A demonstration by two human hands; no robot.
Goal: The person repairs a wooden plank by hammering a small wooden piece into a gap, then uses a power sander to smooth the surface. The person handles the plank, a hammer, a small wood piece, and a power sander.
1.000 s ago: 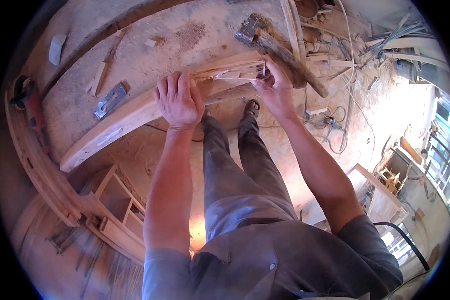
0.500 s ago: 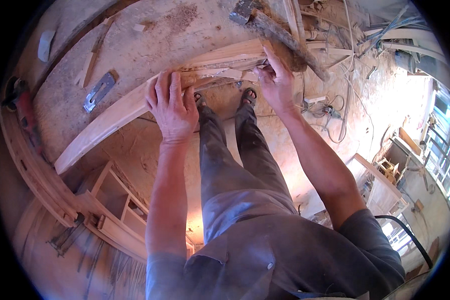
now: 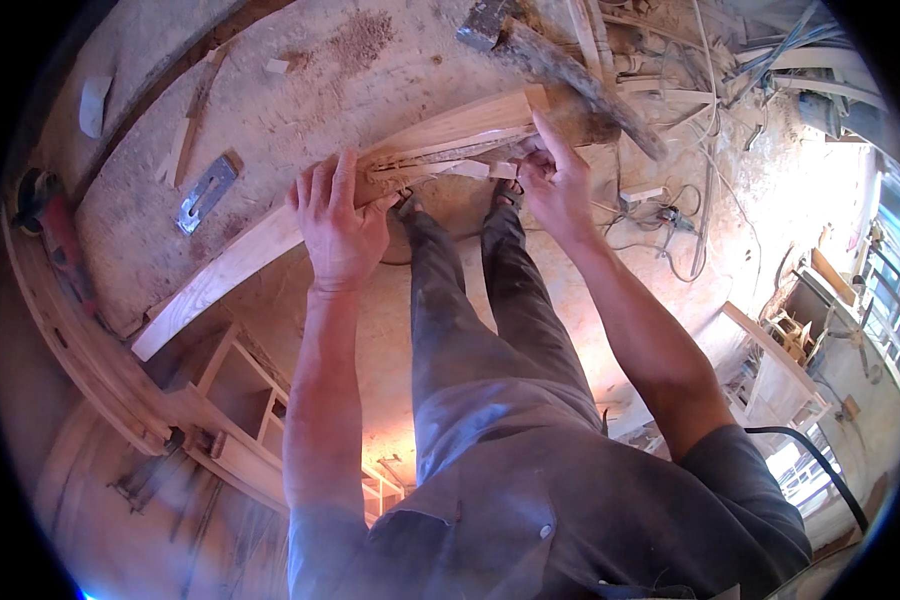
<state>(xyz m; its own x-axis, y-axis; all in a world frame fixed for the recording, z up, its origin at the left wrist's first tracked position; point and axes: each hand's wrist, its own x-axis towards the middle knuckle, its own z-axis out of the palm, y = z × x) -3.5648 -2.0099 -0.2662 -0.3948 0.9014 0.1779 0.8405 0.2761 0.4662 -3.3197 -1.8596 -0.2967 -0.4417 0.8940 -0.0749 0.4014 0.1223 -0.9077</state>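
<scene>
A long curved wooden plank lies along the near edge of the workbench, its left end jutting past the edge. My left hand is closed over the plank's middle, fingers on top and thumb toward the right. At the plank's right part, a thin, ragged wood strip stands partly split off from its near edge. My right hand pinches the free end of this strip between thumb and bent fingers, while the index finger reaches up to the plank's right end. The split edge looks rough and splintered.
On the workbench lie a metal plane blade, a wood offcut and a hammer. A red angle grinder rests at the left. Cables trail over the floor at right; a wooden frame stands lower left.
My right hand has drawn slightly down toward me, and the wood strip's end stands farther from the plank. My left hand stays on the plank; the whole view has shifted a little.
</scene>
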